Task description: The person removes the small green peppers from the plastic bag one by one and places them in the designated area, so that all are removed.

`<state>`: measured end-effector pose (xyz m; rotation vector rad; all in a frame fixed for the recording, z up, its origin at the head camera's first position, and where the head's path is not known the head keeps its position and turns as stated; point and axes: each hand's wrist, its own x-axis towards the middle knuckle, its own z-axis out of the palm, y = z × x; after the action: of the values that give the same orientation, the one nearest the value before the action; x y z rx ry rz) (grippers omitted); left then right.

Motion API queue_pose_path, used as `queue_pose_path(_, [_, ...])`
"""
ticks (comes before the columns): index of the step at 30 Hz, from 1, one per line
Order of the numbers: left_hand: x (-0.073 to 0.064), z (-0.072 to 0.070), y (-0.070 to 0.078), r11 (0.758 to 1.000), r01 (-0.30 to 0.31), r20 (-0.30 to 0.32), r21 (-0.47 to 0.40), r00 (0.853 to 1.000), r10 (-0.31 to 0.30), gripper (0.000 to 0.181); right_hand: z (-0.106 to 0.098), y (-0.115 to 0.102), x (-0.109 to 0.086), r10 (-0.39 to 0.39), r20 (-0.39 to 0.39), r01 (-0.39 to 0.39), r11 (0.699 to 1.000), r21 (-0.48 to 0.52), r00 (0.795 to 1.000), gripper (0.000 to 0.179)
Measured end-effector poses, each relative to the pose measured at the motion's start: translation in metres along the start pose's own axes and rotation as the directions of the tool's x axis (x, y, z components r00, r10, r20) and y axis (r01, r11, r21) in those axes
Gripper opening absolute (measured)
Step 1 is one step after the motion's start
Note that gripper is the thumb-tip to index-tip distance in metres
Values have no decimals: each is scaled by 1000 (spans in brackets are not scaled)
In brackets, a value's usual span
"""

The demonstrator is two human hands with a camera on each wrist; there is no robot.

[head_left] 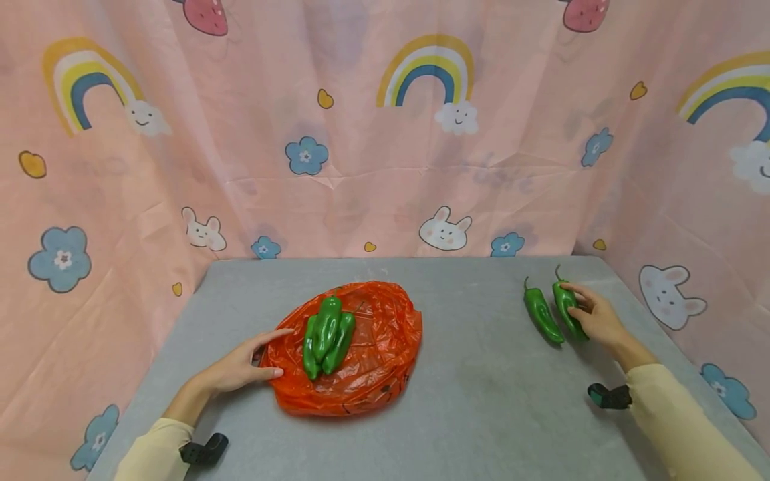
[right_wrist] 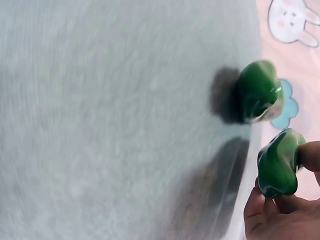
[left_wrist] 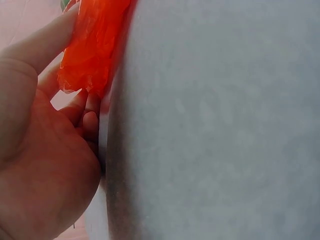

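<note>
A crumpled red plastic bag (head_left: 385, 347) is spread on the left half of the table, and several green peppers (head_left: 327, 331) lie bunched on it. My left hand (head_left: 243, 364) holds the bag's left edge, thumb on the near side and index finger farther back. The left wrist view shows the other fingers curled beside the bag's edge (left_wrist: 92, 55). At the far right, my right hand (head_left: 595, 319) pinches a long green pepper (right_wrist: 277, 167) between thumb and fingers. Another green pepper (head_left: 543, 315) with a thin curved stem lies just left of it.
The grey table (head_left: 481, 414) has its far edge against a pink curtain (head_left: 361, 200) printed with rainbows, flowers and rabbits. The curtain also stands along the left and right sides. Dark wrist-worn devices (head_left: 204, 451) sit at both cuffs.
</note>
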<state>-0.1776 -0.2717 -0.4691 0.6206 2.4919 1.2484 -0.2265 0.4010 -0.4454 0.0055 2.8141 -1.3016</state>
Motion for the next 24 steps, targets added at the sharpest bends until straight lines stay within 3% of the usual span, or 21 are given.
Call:
queue_pose_path(11, [-2,1,1,1000,-3,-14,11,1000,3,69,-3,12,13,35,97,-30,998,-55,995,58])
queue_pose_path(16, [-2,2,0,1000,-1,-14,3,1000,2,69,0,13,14,9,98,-2,997,-73,995,58])
queue_pose_path(24, [1,3,-2,999,30,-14,-15,999,-30,70,0,13,14,34,101,-25,996,-83,994,58])
